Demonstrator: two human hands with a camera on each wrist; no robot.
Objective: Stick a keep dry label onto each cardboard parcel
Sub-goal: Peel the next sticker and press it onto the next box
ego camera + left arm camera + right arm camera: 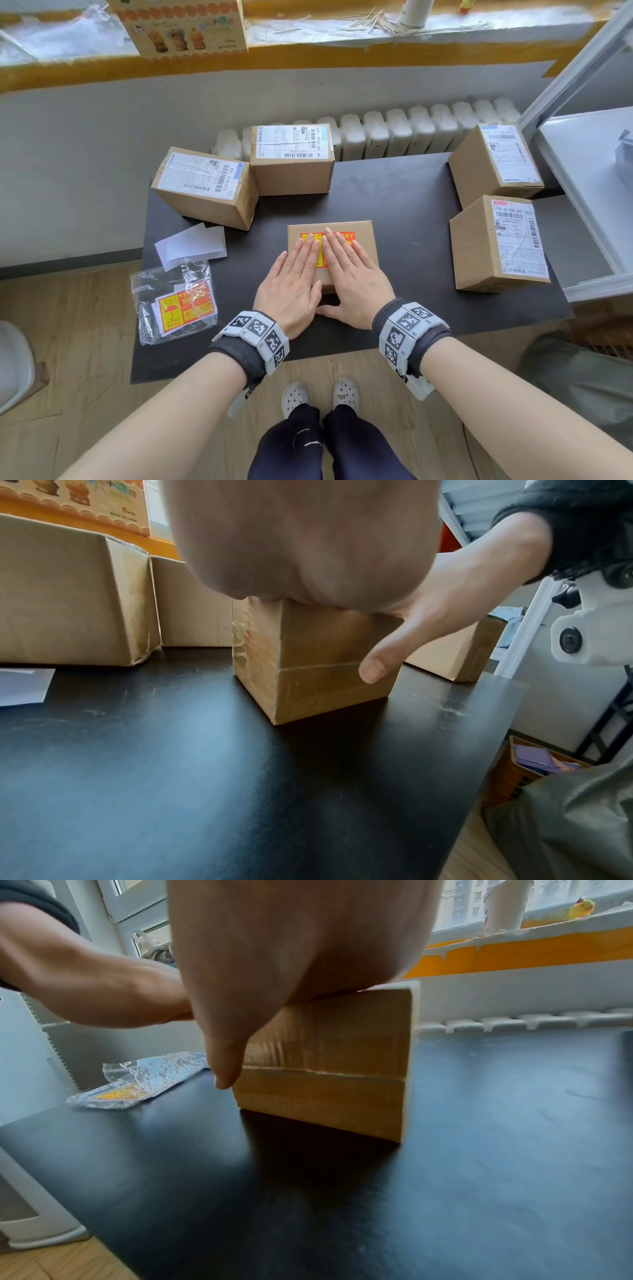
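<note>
A small cardboard parcel [334, 255] is set at the centre of the black table [404, 212], and a red and yellow keep dry label [344, 237] is laid on its top face. The label is pressed flat by the left hand [291, 284] and the right hand [352, 277], placed side by side with fingers straight; nothing is grasped in either grip, both being released. In the wrist views the right thumb [224, 1066] is seen hanging down the parcel's near side. Four more parcels are stood round it: two at 10 and 11 o'clock [205, 188], two at 2 and 3 o'clock [496, 243]. A clear bag of labels [176, 301] is lain at 8 o'clock, with white backing papers [191, 245] just beyond it.
</note>
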